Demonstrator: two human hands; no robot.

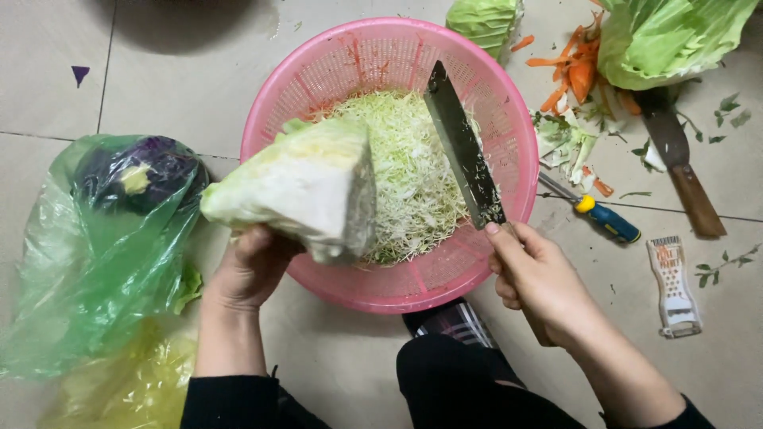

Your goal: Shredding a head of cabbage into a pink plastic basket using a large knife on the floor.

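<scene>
The work happens on a pale tiled floor littered with carrot peelings and green scraps, where one pink colander holding shredded cabbage sits between the knees. The left hand has its grip closed around one cabbage wedge held over the colander's near left rim, and the right hand grips one cleaver, blade over the shreds. Around lie two plastic bags, one green and one yellow, one second knife, one peeler, one white grater and more cabbage leaves.
</scene>
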